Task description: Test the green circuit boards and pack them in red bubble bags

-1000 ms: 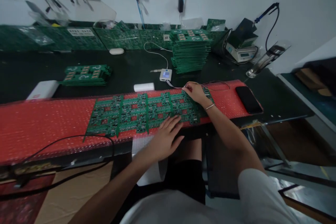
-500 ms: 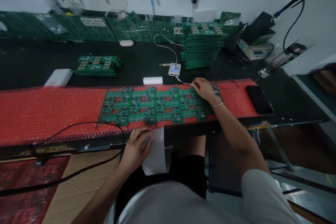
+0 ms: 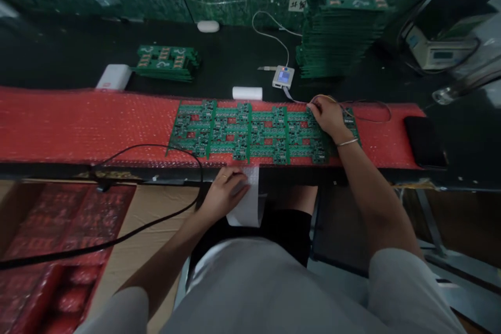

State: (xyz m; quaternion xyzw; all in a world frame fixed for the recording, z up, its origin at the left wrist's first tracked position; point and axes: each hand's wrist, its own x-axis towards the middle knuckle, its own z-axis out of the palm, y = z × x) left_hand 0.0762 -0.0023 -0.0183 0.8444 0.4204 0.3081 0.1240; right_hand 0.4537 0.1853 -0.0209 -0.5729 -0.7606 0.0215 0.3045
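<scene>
A panel of green circuit boards [image 3: 250,130] lies flat on red bubble wrap [image 3: 78,125]. My right hand [image 3: 329,117] is closed at the panel's upper right, its fingertips pinched on thin wires [image 3: 299,100]; their ends are hidden. These wires run from a small white device [image 3: 283,77] with a lit screen. Below the panel, at the table's front edge, my left hand [image 3: 223,192] has bent fingers closed on the side of a white paper strip [image 3: 250,203] that hangs over my lap. The exact grip is partly hidden.
Behind the panel are a white cylinder [image 3: 247,93], a small board stack [image 3: 166,60] and a tall board stack [image 3: 340,36]. A black phone [image 3: 425,141] lies at the right. A black cable [image 3: 156,225] crosses the left front, above an open cardboard box [image 3: 152,214].
My view has tilted down and shifted left, so the table appears higher and farther right. Both hands keep nearly the same places by the panel and the paper strip.
</scene>
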